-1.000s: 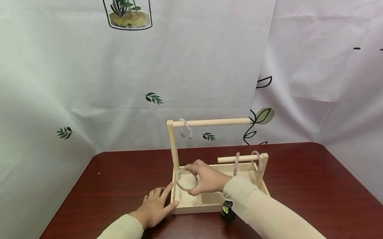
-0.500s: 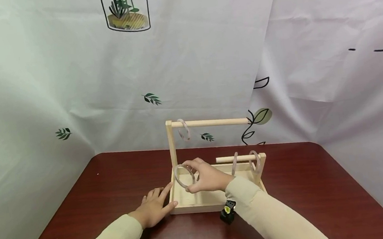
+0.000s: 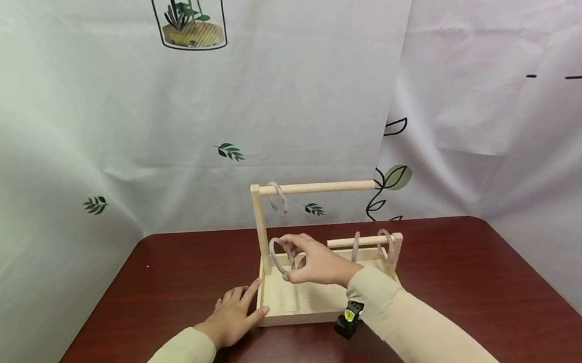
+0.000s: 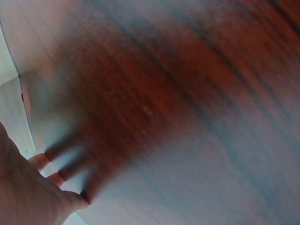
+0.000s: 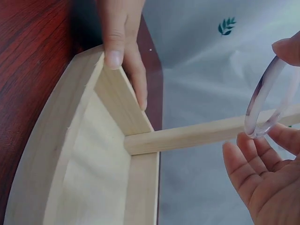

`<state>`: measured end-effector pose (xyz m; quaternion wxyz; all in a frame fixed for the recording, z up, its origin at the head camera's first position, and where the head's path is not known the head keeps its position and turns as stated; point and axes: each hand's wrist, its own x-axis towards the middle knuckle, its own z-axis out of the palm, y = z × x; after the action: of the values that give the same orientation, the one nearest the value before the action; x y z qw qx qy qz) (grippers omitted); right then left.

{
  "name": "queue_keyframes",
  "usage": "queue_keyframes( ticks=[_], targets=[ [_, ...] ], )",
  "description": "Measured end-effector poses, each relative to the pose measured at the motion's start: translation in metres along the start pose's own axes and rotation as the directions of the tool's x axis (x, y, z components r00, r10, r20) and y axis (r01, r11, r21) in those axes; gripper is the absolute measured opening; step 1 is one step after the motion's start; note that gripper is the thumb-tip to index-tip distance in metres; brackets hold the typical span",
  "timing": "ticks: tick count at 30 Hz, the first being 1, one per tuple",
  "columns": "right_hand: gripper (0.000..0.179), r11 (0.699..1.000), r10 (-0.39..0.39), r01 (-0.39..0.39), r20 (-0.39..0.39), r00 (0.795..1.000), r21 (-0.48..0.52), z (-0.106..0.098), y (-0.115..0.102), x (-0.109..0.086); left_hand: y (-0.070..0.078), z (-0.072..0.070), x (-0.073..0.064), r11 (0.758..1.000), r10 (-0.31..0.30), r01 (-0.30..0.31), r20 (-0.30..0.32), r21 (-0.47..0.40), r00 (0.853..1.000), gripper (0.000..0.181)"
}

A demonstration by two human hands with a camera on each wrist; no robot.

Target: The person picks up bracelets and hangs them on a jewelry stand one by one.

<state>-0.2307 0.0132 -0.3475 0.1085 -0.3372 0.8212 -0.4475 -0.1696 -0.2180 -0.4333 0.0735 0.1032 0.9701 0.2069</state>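
Observation:
My right hand pinches a pale, glassy bangle between thumb and fingers, over the left part of a light wooden tray stand. Up close in the right wrist view, the bangle is translucent with dark streaks and overlaps the stand's post. My left hand lies with fingers spread at the tray's left end. Its thumb rests on the tray corner, as the right wrist view shows, and its fingers lie along the outer side. Another bangle hangs on the upper rod, near the post.
A shorter, lower rod on the right carries two more bangles, one midway and one by its post. The stand sits on a dark red wooden table. A printed white cloth hangs behind.
My right hand has lifted the bangle higher above the tray and turned it more edge-on to the head view. My left hand stays at the tray's end.

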Motion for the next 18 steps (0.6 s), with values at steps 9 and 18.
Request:
queue_keyframes(
  ticks=[9,18],
  targets=[
    [0.073,0.999,-0.018,0.018,-0.022,1.0,0.034,-0.01,-0.008,-0.003,-0.003,0.001,0.0,1.0,0.005,-0.005,0.012,0.01,1.0,0.071],
    [0.075,0.998,-0.042,0.046,-0.07,0.997,0.052,-0.023,-0.014,-0.006,-0.003,0.002,0.001,1.0,0.015,-0.015,-0.001,0.009,1.0,0.072]
  ],
)
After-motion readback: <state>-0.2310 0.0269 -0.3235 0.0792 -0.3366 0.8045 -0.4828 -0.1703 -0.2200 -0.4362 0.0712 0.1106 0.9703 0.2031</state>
